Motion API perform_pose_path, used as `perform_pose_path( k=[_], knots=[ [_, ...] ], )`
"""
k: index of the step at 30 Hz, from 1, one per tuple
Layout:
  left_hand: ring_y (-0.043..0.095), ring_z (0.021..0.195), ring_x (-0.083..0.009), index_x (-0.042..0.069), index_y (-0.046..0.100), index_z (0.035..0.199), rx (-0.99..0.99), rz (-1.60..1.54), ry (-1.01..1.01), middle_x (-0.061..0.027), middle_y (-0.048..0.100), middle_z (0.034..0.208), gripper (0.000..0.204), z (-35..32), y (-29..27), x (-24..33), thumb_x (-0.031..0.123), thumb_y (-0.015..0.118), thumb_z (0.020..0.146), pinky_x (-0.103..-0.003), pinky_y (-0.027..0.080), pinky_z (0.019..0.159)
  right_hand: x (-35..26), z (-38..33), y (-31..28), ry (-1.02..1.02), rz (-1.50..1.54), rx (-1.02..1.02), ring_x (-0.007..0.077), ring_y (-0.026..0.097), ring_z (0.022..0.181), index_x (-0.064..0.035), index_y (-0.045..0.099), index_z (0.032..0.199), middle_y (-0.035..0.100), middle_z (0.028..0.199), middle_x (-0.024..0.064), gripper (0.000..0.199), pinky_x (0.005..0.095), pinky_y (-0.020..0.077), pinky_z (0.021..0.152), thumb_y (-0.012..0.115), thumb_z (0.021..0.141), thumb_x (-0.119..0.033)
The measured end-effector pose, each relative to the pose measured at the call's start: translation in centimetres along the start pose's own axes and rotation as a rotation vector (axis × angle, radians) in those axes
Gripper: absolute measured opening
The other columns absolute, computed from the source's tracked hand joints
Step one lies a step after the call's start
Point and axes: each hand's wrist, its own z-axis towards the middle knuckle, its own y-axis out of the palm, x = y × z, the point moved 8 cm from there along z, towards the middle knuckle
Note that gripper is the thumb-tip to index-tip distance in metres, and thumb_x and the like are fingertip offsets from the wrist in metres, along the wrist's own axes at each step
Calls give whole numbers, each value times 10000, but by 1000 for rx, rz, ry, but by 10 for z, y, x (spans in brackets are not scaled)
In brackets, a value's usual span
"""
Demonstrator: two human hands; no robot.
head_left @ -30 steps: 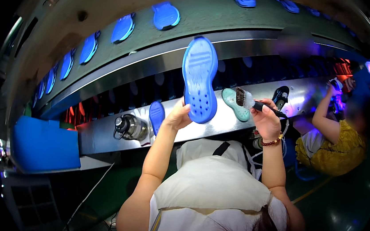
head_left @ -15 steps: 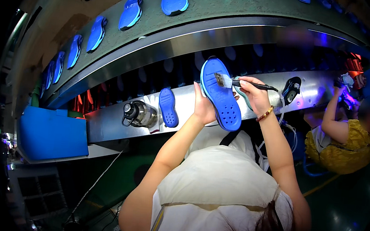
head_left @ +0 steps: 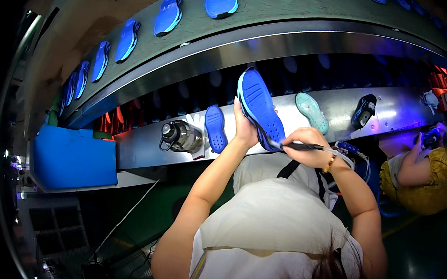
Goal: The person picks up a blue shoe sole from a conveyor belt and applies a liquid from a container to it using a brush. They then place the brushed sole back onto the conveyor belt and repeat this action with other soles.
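Two bare hands work close together over a long steel bench ledge (head_left: 141, 153). The left hand (head_left: 245, 128) grasps a blue rubber shoe sole (head_left: 259, 108) from behind and tilts it up on end, tread turned toward the person, so its near edge is open to the tool. The right hand (head_left: 308, 150) is clenched around a thin dark-handled brush (head_left: 293, 145) held sideways, its tip touching the sole's lower right edge; a white cord (head_left: 348, 157) trails from that wrist side. Left of the hands, a second small blue sole (head_left: 215, 129) leans on the ledge beside a clear lidded drinking bottle (head_left: 179, 136) lying down. Farther right lie a pale green sole (head_left: 312, 111) and a black shoe piece (head_left: 365, 109). Beyond, a row of blue soles (head_left: 168, 15) rides a curved grey conveyor (head_left: 279, 7). At far left sits a blue plastic bin (head_left: 73, 160); at right, a co-worker's yellow sleeve (head_left: 424, 180).
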Motion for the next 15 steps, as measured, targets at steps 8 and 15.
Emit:
perform_pose_path(
  k=[8, 15],
  knots=[
    [531, 979, -293, 69, 391, 1225, -335, -90, -263, -160, 520, 1097, 862, -17, 67, -27, 732, 134, 737, -437, 422, 855, 6, 23, -73, 22, 574, 454, 100, 584, 673, 17, 609, 868, 622, 774, 70, 143, 200, 480, 628, 630, 754, -66],
    [525, 1000, -240, 92, 419, 1209, -300, 23, -149, -101, 543, 1085, 840, -15, 78, -11, 723, 110, 750, -391, 421, 868, -6, 17, -68, -91, 810, 245, 140, 600, 736, 17, 632, 794, 626, 780, 111, 96, 245, 476, 677, 647, 734, -56]
  ],
)
